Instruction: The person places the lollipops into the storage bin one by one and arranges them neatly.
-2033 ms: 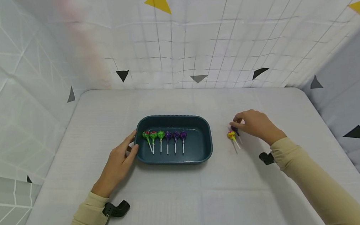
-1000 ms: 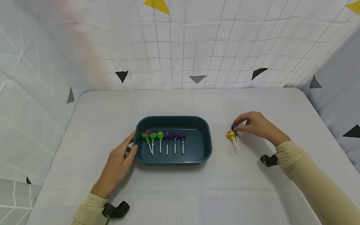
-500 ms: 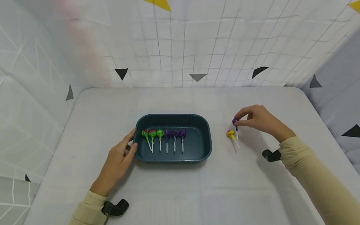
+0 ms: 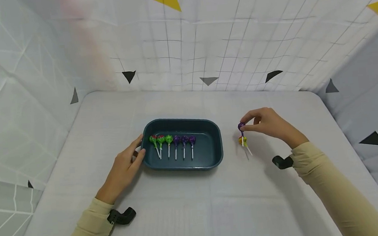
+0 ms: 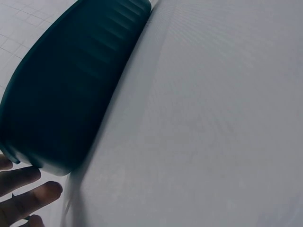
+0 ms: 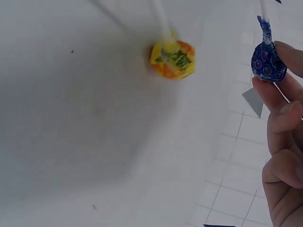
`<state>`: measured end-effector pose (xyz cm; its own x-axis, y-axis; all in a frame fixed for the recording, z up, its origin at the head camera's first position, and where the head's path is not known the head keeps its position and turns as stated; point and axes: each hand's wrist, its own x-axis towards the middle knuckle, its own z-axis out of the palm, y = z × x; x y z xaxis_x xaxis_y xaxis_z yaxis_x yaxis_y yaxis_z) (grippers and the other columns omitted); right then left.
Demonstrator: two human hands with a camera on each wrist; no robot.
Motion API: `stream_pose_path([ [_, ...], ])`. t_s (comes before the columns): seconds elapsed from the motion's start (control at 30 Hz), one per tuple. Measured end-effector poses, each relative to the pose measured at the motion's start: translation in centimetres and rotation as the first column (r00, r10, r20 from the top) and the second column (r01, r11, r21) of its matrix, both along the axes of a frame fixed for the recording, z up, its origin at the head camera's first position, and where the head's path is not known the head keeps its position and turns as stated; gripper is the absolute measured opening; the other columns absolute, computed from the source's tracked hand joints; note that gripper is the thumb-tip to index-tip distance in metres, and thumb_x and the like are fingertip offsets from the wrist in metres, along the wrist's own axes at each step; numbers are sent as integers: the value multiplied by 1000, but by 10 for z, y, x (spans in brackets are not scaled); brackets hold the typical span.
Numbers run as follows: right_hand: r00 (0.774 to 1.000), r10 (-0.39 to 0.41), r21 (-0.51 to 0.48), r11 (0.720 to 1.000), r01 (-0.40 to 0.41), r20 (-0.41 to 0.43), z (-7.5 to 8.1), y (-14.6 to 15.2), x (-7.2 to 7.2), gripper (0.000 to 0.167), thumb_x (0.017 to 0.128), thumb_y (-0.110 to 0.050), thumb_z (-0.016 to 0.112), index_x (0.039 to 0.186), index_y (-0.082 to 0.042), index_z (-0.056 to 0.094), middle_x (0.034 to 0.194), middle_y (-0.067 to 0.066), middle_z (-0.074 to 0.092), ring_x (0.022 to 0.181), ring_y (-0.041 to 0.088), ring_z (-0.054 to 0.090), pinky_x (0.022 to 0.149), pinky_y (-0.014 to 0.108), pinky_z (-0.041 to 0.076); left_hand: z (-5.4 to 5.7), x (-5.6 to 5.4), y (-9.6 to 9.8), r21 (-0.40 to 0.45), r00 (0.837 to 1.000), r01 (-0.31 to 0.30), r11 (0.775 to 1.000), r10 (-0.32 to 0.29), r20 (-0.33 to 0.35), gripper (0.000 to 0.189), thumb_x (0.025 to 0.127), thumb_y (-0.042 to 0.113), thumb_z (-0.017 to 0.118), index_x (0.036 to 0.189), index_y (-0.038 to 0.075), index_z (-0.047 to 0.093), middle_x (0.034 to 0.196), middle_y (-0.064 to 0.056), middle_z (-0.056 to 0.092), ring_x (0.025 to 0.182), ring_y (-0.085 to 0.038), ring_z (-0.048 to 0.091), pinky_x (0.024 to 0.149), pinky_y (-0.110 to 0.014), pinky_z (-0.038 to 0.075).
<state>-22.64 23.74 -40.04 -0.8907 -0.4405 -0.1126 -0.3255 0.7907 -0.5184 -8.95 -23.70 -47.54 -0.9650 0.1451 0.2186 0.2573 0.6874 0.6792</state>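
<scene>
My right hand (image 4: 267, 124) pinches a purple-wrapped lollipop (image 4: 241, 125) by its candy head, above the table, its white stick pointing down in the head view. Just below it, a yellow-and-orange lollipop (image 6: 175, 61) lies on the table. A dark teal tray (image 4: 184, 167) stands left of there. Inside it is a row of lollipops: two green-and-red ones (image 4: 160, 140), one green (image 4: 168, 139), then three purple (image 4: 184, 140), sticks toward me. My left hand (image 4: 121, 172) touches the tray's left end, its fingers fairly straight against the outer wall in the left wrist view.
A white cloth covers the table (image 4: 213, 205). White patterned curtains (image 4: 209, 37) surround its back and sides. A black camera mount sits on each wrist. The tray's right part holds no lollipops.
My right hand has picked the purple lollipop up from beside the yellow one, drawn it slightly right, then moved left over the yellow one. My left hand stays at the tray.
</scene>
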Motion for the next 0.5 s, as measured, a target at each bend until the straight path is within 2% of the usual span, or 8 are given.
stream_pose_path([
  [0.2, 1000, 27, -7, 1000, -27, 8, 11, -14, 3, 27, 90, -38, 82, 109, -18, 79, 105, 2, 78, 84, 20, 58, 63, 29, 47, 0, 0, 0, 0, 1000, -1, 1000, 1, 4, 53, 111, 28, 49, 161, 15, 38, 137, -15, 66, 90, -18, 64, 71, -31, 49],
  [0.5, 996, 89, -23, 996, -89, 8, 18, -28, 1, 23, 88, -36, 84, 104, -21, 79, 100, -4, 78, 76, 17, 61, 63, 29, 48, 1, 0, 0, -3, 1000, -6, 1000, 6, 13, 54, 111, 30, 49, 161, 15, 38, 136, -15, 66, 90, -18, 63, 71, -31, 49],
])
